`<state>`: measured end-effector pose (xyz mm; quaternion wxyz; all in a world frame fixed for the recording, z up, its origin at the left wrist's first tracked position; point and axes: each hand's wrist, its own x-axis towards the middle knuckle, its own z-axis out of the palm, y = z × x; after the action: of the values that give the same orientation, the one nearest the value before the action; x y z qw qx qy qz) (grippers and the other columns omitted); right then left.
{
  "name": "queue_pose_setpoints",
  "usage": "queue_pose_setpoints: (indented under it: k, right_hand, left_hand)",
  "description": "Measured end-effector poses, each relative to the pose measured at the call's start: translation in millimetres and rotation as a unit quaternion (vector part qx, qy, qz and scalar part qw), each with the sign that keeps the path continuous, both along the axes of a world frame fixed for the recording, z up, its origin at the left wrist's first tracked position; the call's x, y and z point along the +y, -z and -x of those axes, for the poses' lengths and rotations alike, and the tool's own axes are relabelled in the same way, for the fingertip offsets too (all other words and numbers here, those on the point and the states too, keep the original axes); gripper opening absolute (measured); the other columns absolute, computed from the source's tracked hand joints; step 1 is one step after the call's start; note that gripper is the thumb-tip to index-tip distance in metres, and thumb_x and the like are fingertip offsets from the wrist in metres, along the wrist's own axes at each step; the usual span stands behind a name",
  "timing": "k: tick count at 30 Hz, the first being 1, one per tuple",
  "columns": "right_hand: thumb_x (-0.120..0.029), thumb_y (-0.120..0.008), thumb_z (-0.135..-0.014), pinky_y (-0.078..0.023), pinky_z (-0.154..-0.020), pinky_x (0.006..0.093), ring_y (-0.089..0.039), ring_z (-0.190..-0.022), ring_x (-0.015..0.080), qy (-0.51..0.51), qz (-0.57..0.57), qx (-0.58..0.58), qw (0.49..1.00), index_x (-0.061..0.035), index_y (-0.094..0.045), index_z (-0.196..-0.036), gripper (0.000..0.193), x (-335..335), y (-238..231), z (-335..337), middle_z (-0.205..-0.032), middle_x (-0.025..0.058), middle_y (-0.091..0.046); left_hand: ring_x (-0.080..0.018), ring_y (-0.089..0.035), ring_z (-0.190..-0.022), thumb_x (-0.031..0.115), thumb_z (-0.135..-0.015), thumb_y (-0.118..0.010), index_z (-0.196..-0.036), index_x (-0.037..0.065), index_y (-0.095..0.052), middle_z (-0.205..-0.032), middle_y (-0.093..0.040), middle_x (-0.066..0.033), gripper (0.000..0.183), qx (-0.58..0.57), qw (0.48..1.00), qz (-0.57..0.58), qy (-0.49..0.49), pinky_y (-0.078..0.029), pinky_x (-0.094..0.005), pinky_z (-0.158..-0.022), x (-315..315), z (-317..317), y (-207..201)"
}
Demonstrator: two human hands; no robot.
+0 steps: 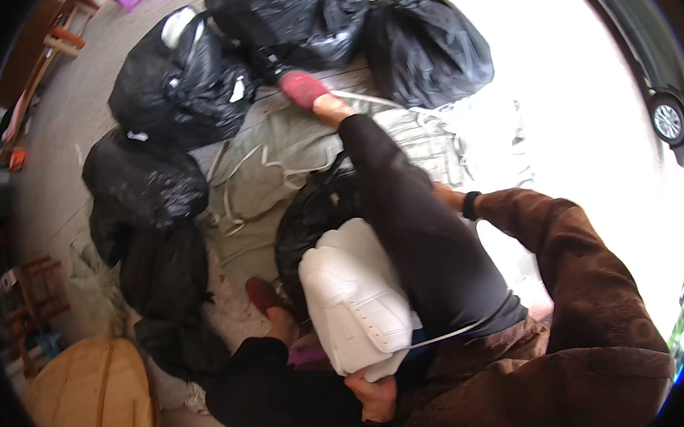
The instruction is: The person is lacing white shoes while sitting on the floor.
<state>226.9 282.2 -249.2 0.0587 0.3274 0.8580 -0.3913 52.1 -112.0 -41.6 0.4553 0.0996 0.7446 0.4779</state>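
Observation:
A stack of white shoe uppers (356,300), with small eyelet holes along one piece, rests between my legs. At its near end, my left hand (375,398) is closed on the edge of the stack, thumb on top. My right hand (448,196) reaches out past the far side of my right leg. That leg hides its fingers, so I cannot see whether they hold anything. Just beyond the uppers lies a black plastic bag (299,224), partly covered by the leg. A white cord (453,333) runs across my right thigh.
Flattened grey-green sacks (261,191) with white cords cover the ground ahead. Full black bags (289,19) ring them at the far side and left (145,180). A round wooden board (93,401) stands at the lower left. A dark car (667,103) is at the far right.

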Motion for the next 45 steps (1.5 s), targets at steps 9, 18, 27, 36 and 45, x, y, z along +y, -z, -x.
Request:
queue_pose_setpoints:
  k: [9,18,27,36,45]
  right_hand:
    - [-0.018,-0.053,-0.086,-0.054,-0.082,0.0482,-0.068,-0.096,0.0369,0.208,-0.075,-0.263,0.939,-0.0048,-0.074,-0.095,0.026,92,-2,-113,-0.096,0.0186,-0.072]
    - [-0.013,-0.054,-0.084,-0.041,-0.108,0.0399,-0.053,-0.127,0.0304,0.074,-0.067,-0.181,0.978,-0.0121,-0.071,-0.117,0.038,85,49,-152,-0.129,0.0092,-0.064]
    - [-0.011,-0.064,-0.078,-0.053,-0.087,0.04,-0.067,-0.101,0.0315,0.377,-0.075,-0.103,0.917,-0.0098,-0.074,-0.099,0.023,55,9,-105,-0.105,0.0123,-0.07]
    - [-0.012,-0.061,-0.081,-0.055,-0.077,0.0426,-0.069,-0.087,0.0351,0.426,-0.012,0.101,0.899,-0.0089,-0.071,-0.093,0.016,16,-86,-91,-0.091,0.0172,-0.072]
    - [-0.014,-0.06,-0.08,-0.052,-0.083,0.0467,-0.066,-0.092,0.0399,0.381,-0.09,-0.026,0.92,-0.0046,-0.07,-0.092,0.018,-14,-51,-141,-0.088,0.0198,-0.071]
  left_hand:
    - [-0.0288,-0.054,-0.126,0.039,-0.099,-0.052,-0.146,0.009,-0.041,-0.139,-0.053,-0.0108,0.056,-0.332,0.902,-0.126,-0.244,-0.047,-0.0465,-0.105,80,-8,-5]
    - [-0.0289,-0.053,-0.127,0.034,-0.101,-0.051,-0.147,0.006,-0.037,-0.141,-0.05,-0.0131,0.056,-0.161,0.981,-0.044,-0.102,-0.046,-0.0461,-0.106,61,-3,8]
    - [-0.03,-0.05,-0.13,0.03,-0.103,-0.049,-0.149,0.006,-0.033,-0.145,-0.046,-0.0137,0.054,-0.186,0.973,-0.051,-0.126,-0.042,-0.0469,-0.111,59,-8,14]
    - [-0.031,-0.059,-0.116,0.025,-0.094,-0.06,-0.135,0.01,-0.05,-0.125,-0.059,-0.0101,0.045,-0.21,0.945,-0.09,-0.233,-0.051,-0.0512,-0.098,72,-5,24]
    - [-0.037,-0.062,-0.103,-0.008,-0.069,-0.067,-0.122,0.0,-0.058,-0.117,-0.06,-0.0148,0.055,-0.11,0.953,0.017,-0.28,-0.055,-0.0544,-0.082,90,-13,-4]
